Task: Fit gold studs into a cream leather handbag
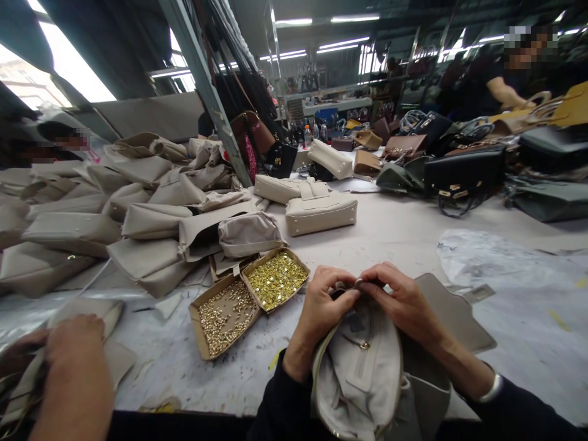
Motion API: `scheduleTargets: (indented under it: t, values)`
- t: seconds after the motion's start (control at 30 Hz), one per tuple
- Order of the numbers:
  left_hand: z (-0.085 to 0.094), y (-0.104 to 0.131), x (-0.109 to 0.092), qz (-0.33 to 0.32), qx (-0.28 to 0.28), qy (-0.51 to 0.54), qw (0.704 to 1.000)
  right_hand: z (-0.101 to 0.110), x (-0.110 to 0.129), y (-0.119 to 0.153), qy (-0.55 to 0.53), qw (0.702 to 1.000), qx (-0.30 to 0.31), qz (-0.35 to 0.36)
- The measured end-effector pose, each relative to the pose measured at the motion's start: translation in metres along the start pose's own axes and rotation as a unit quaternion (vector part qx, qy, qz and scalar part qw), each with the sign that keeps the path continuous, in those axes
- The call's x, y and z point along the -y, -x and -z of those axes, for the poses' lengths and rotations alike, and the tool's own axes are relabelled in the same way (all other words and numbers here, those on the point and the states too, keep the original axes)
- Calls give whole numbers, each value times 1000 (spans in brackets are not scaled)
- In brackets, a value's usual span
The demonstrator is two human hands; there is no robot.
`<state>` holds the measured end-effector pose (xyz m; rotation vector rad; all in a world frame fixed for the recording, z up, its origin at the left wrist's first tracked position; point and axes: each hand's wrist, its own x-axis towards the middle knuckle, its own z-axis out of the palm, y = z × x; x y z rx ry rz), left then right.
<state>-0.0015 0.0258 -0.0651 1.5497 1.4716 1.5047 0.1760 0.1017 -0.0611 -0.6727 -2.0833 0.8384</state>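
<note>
At the far left a co-worker's hand (76, 358) rests on a beige bag piece, apart from the wearer's own work, with a heap of unfinished beige bags (114, 214) piled behind it across the table (395, 239). Next come two shallow cardboard trays, touching side by side: the nearer tray of pale metal studs (223, 315) and the tray of brass studs (275, 280), both just to the left of the wearer's hands. The left hand (321, 309) is closed in a narrow pinch on the top edge of the open beige handbag (362, 367), and the right hand (404, 303) meets it fingertip to fingertip, also pinched tight on that same edge — whether a small fitting sits between the fingers cannot be told. The bag lies right under both hands, its mouth gaping toward the wearer, pale lining and a small gold zip pull showing, its flap spread flat to the right. By the look of it, the step in hand is fitting or pressing something at the bag's rim; a next move would call for a steady hold on the edge and a short reach left to the trays.
</note>
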Motion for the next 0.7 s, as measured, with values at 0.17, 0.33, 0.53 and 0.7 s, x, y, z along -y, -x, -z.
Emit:
scheduleTargets:
  t: [0.17, 0.33, 0.53, 0.7]
  values:
    - [-8, 10, 16, -60, -49, 29, 997, -6, -3, 0, -24, 999, -1, 31]
    - [-21, 18, 27, -66, -109, 44, 991, -10, -10, 3, -16, 998, -2, 53]
    - [-24, 23, 37, -58, -135, 79, 986, -14, -20, 11, -2, 998, 11, 55]
    - [-28, 22, 49, -103, -136, 97, 981, -8, -33, 20, 16, 999, 24, 43]
